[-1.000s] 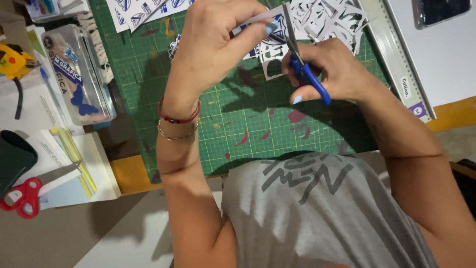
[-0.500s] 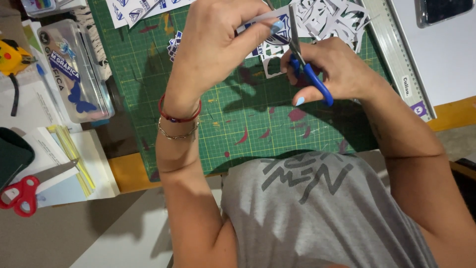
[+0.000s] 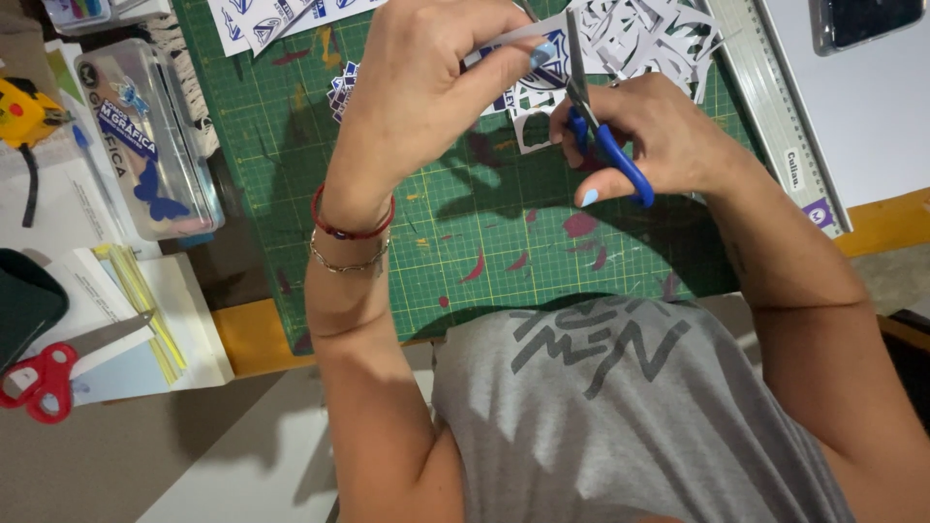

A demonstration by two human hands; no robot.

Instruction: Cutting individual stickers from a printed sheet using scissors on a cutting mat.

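- Head view: the left hand point(image 3: 426, 87) pinches a small printed paper piece point(image 3: 528, 60) between thumb and fingertips, held up above the green cutting mat point(image 3: 455, 223).
- The right hand point(image 3: 659, 136) is closed around the blue-handled scissors point(image 3: 605, 145); their blades point up and meet the paper's edge.
- The two hands are close together over the far part of the mat.
- Cut white paper scraps point(image 3: 649, 34) lie beyond the hands, a metal ruler point(image 3: 775, 107) along the mat's right side.
- Left on the bench: a clear plastic case point(image 3: 155, 145) and red-handled scissors point(image 3: 44, 378) near the edge.
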